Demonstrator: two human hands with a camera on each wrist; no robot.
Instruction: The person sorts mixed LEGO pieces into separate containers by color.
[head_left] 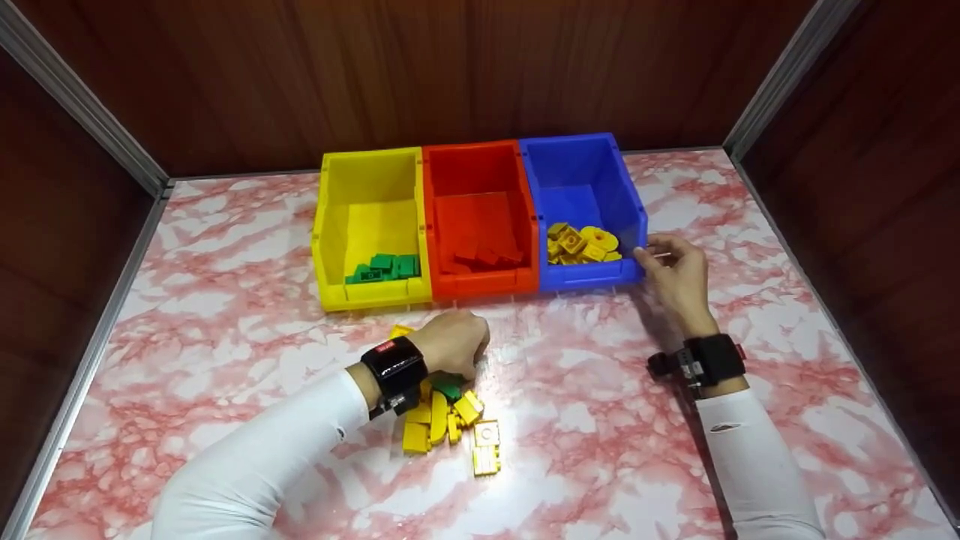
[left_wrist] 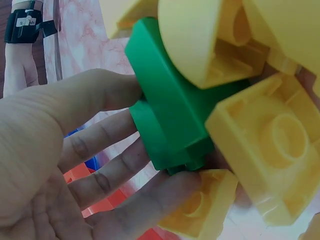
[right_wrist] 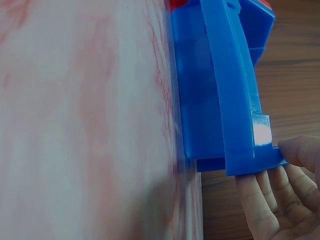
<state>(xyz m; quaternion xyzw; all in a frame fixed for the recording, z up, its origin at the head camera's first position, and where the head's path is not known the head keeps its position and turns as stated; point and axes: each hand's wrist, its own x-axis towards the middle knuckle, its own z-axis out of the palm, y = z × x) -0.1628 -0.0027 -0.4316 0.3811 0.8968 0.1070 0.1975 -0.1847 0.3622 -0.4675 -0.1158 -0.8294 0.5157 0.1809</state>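
In the head view my left hand (head_left: 453, 342) is low over a loose pile of yellow bricks (head_left: 417, 437) on the table. Its thumb and fingers hold green toy bricks (left_wrist: 167, 102), seen close up in the left wrist view among the yellow ones. My right hand (head_left: 681, 281) grips the front right corner of the blue bin (head_left: 592, 276). Thumb above and fingers below the blue rim (right_wrist: 245, 145) show in the right wrist view. Yellow bricks (head_left: 571, 241) lie inside this bin, near its front.
Left of the blue bin stand a red bin (head_left: 487, 282) with red bricks (head_left: 487, 256) and a yellow bin (head_left: 375, 297) with green bricks (head_left: 384, 265), all side by side. Wooden panels (head_left: 450, 75) enclose the marbled table (head_left: 600, 450) at the back and sides.
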